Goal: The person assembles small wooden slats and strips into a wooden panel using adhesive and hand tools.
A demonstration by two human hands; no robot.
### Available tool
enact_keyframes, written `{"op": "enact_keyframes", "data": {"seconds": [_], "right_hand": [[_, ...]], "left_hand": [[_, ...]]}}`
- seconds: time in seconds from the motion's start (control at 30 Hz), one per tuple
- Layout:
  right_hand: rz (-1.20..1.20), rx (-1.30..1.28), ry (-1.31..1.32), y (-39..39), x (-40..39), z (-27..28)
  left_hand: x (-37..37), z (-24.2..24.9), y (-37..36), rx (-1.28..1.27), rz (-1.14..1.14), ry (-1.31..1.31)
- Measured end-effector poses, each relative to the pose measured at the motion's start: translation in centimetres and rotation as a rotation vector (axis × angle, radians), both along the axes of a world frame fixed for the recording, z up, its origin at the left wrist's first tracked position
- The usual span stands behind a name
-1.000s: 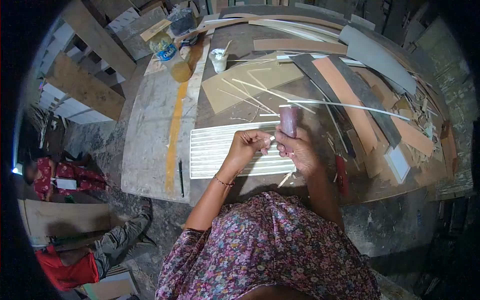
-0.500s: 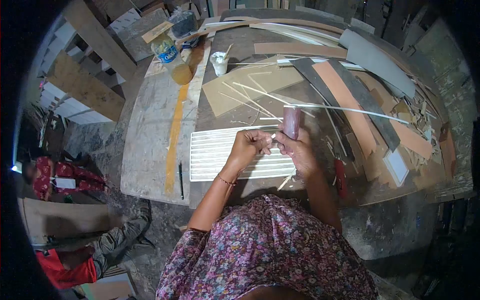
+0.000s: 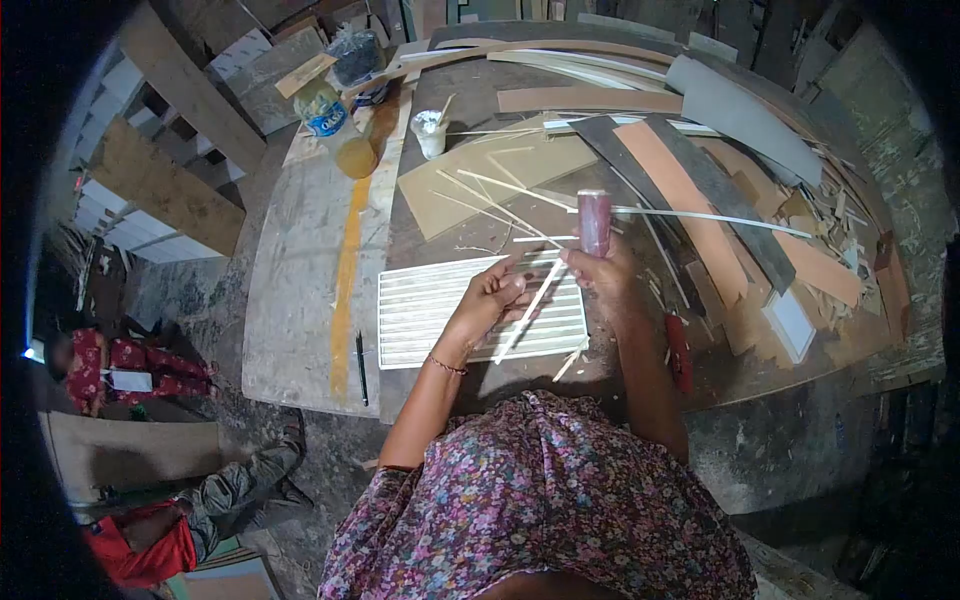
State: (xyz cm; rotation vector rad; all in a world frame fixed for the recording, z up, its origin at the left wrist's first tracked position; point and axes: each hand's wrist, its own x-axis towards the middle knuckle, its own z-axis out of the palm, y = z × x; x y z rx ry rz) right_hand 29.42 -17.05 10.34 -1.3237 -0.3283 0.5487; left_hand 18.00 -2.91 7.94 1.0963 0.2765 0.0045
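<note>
My right hand (image 3: 606, 270) pinches the upper end of a thin pale strip (image 3: 530, 312) and also grips a dark reddish cylinder (image 3: 594, 222), which stands up from the fingers. The strip slants down to the left over a white slatted panel (image 3: 430, 312) that lies on the table. My left hand (image 3: 490, 302) hovers over the panel's middle, just left of the strip, with its fingers apart and nothing visible in them. Small wood splinters (image 3: 570, 362) lie at the panel's lower right corner.
Beyond the panel are a brown board (image 3: 440, 195) with thin sticks, a white cup (image 3: 430, 135) and a bottle (image 3: 340, 135). Long strips and offcuts (image 3: 690, 210) cover the right side. A red tool (image 3: 679, 352) lies near my right forearm. Two people are at the lower left.
The pale strip now shows at length, slanting from my right hand. My left hand has moved slightly down and away from the right, and its fingers have opened.
</note>
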Motion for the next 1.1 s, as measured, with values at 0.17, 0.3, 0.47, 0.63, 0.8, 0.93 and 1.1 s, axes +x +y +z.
{"op": "enact_keyframes", "data": {"seconds": [0.17, 0.3, 0.47, 0.63, 0.8, 0.93, 1.1], "right_hand": [[0.003, -0.174, -0.1, 0.2, 2.5, -0.6], [-0.27, -0.291, -0.716, 1.1, 2.1, -0.9], [-0.144, -0.395, -1.116, 0.5, -3.0, -0.9], [-0.051, -0.588, -1.208, 0.6, -4.0, -1.6], [-0.182, -0.679, -1.047, 1.0, -0.1, -1.0], [-0.246, -0.643, -0.904, 0.6, -1.5, -1.3], [-0.11, -0.557, -1.163, -0.1, -3.8, -3.6]], "left_hand": [[-0.9, 0.1, -1.0, 0.129, -0.092, 0.055], [-0.4, -1.3, -0.9, -0.027, 0.025, 0.045], [-0.5, -0.5, 0.0, -0.386, 0.103, 0.0], [-1.1, -0.2, -0.4, -0.467, 0.082, 0.042], [-1.5, 0.0, -0.7, -0.481, 0.005, 0.022], [-1.2, -0.2, -0.9, -0.499, 0.04, 0.01], [-0.9, -1.0, -0.5, -0.558, -0.027, 0.001]]}}
